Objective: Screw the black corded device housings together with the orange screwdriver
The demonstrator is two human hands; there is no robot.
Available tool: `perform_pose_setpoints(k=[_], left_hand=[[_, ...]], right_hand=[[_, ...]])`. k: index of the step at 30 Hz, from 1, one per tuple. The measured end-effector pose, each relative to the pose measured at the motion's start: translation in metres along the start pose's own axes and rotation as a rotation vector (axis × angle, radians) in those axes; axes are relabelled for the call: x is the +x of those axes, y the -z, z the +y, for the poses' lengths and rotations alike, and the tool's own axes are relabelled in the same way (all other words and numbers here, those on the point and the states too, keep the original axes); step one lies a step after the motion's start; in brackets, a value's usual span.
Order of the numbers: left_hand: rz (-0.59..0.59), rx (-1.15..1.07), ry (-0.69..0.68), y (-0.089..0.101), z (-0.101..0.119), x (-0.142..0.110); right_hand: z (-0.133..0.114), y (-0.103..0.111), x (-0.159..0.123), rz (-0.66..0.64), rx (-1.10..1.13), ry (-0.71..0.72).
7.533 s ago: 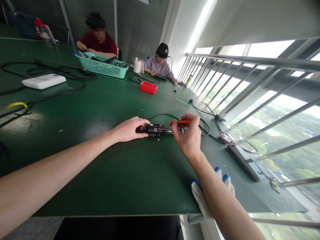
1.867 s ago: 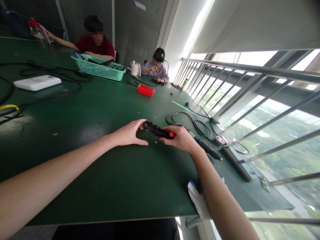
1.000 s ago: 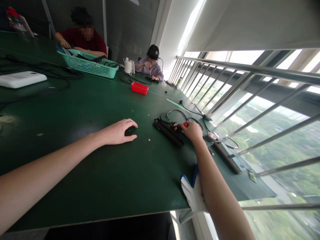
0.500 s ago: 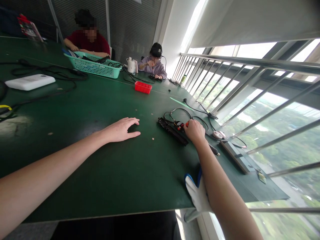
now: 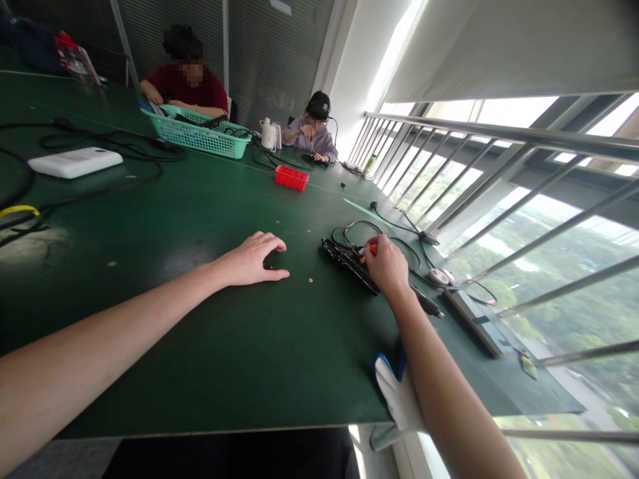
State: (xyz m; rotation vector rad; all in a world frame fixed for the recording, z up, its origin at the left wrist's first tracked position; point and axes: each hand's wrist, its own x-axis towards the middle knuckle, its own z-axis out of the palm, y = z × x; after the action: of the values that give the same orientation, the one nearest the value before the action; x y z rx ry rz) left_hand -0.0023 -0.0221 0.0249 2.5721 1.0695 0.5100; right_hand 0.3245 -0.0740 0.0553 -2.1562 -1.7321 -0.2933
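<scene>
1. Far off to the left of the left hand, a flat white plastic box point(image 5: 74, 161) lies on the big dark green table point(image 5: 210, 346) among thin black cables point(image 5: 100, 143).
2. The left hand point(image 5: 252, 261) lies flat on the table with its fingers spread. A small dark thing hides under the fingertips; I cannot tell if the hand grips it.
3. Just to the right of that hand, a tiny pale screw point(image 5: 310, 281) sits alone on the table.
4. Further right lies the long black opened tool part point(image 5: 348, 264), with its insides showing. It looks taken apart, and not put back together.
5. The right hand point(image 5: 387, 266) is curled shut around a small orange-handled screwdriver point(image 5: 370, 249), right at the black part.
6. Behind the right hand, a thin black pen-shaped tool point(image 5: 425, 302) lies near the table edge. Below the right arm, a white glove with blue tips point(image 5: 397, 396) hangs at the edge.
</scene>
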Motion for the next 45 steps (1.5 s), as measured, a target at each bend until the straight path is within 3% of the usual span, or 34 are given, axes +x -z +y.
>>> perform_pose_setpoints(k=[3, 5, 8, 11, 16, 19, 24, 32, 41, 45], left_hand=[[-0.082, -0.003, 0.01, 0.003, 0.004, -0.001], [-0.119, 0.001, 0.031, 0.004, 0.005, -0.001], [-0.159, 0.025, 0.042, 0.002, 0.003, 0.0], [-0.17, 0.028, -0.046, -0.002, -0.001, 0.003], [-0.121, 0.006, -0.101, -0.008, -0.006, 0.007], [-0.112, 0.033, -0.089, -0.009, -0.006, 0.008], [-0.09, 0.034, -0.076, -0.008, -0.005, 0.008], [-0.084, 0.024, -0.057, -0.009, -0.006, 0.008], [-0.082, 0.031, -0.062, -0.009, -0.006, 0.008], [-0.079, 0.025, -0.073, -0.009, -0.006, 0.008]], right_hand=[[-0.02, 0.004, -0.007, -0.039, 0.23, 0.278], [-0.025, 0.007, -0.01, -0.051, 0.246, 0.329], [-0.013, 0.01, -0.007, -0.072, 0.121, 0.232], [0.008, 0.007, -0.001, -0.217, -0.006, 0.098], [0.017, 0.002, 0.005, -0.419, -0.016, 0.149], [0.017, 0.011, 0.004, -0.349, -0.065, 0.145], [0.037, 0.031, 0.006, -0.117, -0.24, -0.098], [0.06, 0.032, 0.009, -0.259, -0.184, -0.123], [0.062, 0.029, 0.01, -0.315, -0.178, -0.033], [0.063, 0.031, 0.011, -0.265, -0.231, -0.038]])
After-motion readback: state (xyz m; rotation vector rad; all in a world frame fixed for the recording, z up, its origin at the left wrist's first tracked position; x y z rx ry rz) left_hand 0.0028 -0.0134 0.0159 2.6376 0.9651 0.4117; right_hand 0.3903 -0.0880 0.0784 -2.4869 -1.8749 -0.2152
